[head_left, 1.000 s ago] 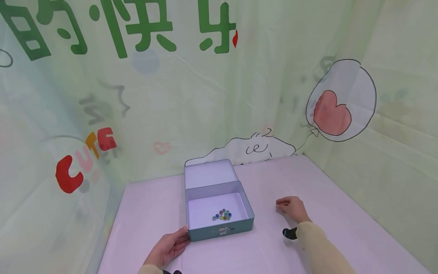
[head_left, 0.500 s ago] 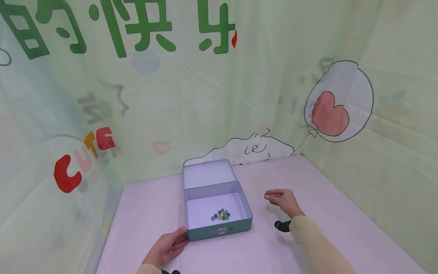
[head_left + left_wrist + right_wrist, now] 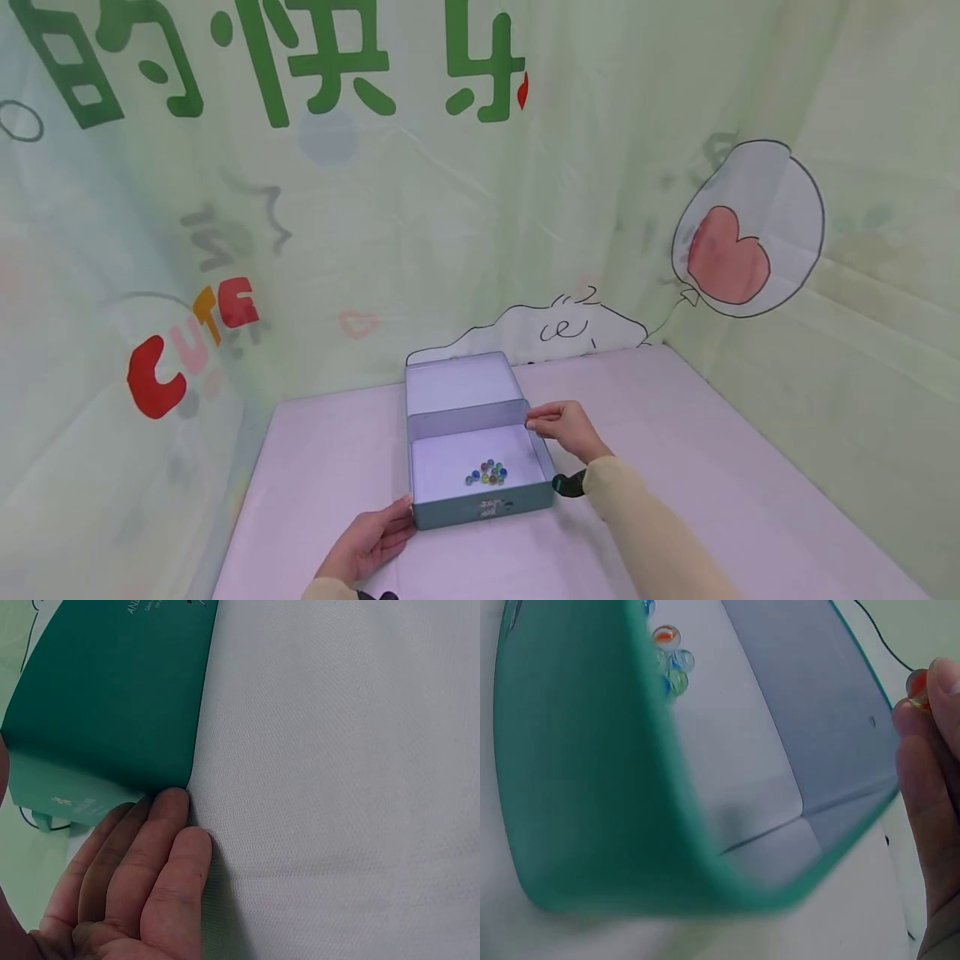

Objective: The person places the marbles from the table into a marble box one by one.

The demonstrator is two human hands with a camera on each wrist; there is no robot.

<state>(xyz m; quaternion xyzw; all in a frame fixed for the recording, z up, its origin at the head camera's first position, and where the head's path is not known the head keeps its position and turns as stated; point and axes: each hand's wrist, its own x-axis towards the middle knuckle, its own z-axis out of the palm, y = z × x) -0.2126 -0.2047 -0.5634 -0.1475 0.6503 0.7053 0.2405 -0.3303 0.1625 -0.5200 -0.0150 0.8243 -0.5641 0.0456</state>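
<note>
A teal-green tin box [image 3: 450, 513] lies on the table with its hinged lid [image 3: 461, 383] raised at the back. Several glass marbles [image 3: 492, 473] of mixed colours are clustered on its pale floor, towards the front. My right hand [image 3: 568, 429] is over the box's right wall, near the back corner. Between its thumb and finger it pinches a clear marble [image 3: 917, 686] with an orange-red swirl, plain in the right wrist view. My left hand [image 3: 369, 542] touches the box's front left corner with nearly straight fingers [image 3: 161, 840].
Pale cloth covers the table [image 3: 315, 450], which extends to both sides of the box. Hanging curtains [image 3: 375, 233] with printed letters and a balloon drawing close off the back and both sides.
My right hand has moved left and slightly away from me, from the bare tabletop to above the box's right wall. The left hand, box and clustered marbles stay where they were.
</note>
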